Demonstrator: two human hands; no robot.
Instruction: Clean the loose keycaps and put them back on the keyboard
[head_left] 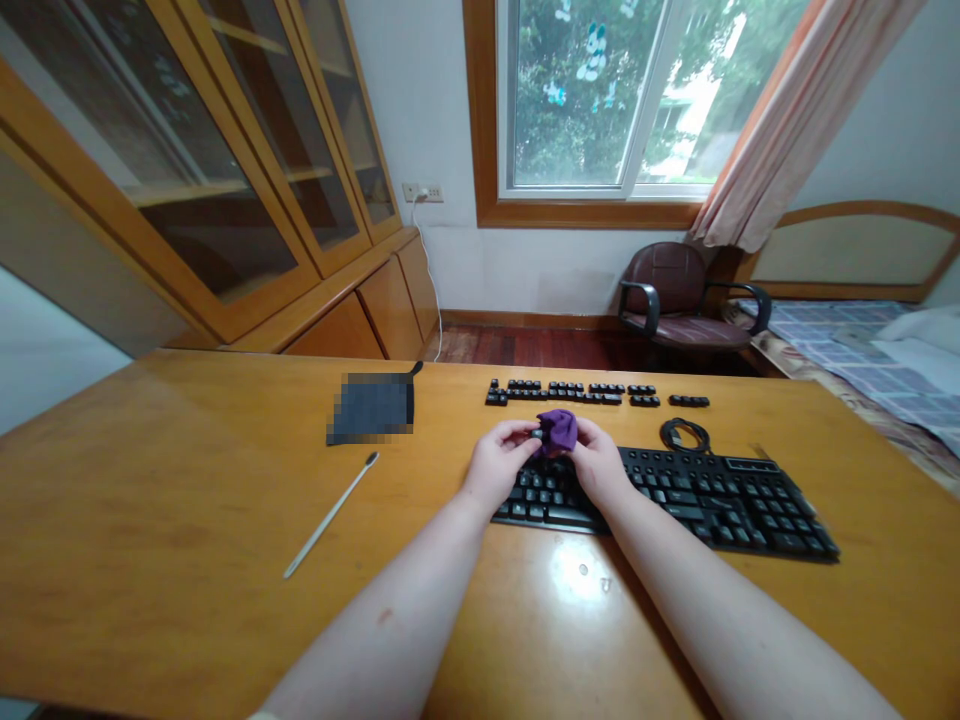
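Note:
Above the black keyboard (686, 500), my two hands meet near its upper left part. My left hand (495, 460) pinches a small dark keycap (537, 434) between thumb and fingers. A crumpled purple cloth (559, 430) is gripped by my right hand (598, 462), its edge against the keycap. Loose black keycaps (566, 394) lie in rows on the table beyond the keyboard, with gaps between the groups. My forearms hide part of the keyboard.
On the wooden table (187, 520), a toothbrush (330, 517) with a white handle and a dark pouch (373, 407), partly blurred, lie to the left. A coiled black cable (685, 436) sits behind the keyboard. Past the table stand an armchair (667, 285) and a glass-fronted cabinet (300, 260).

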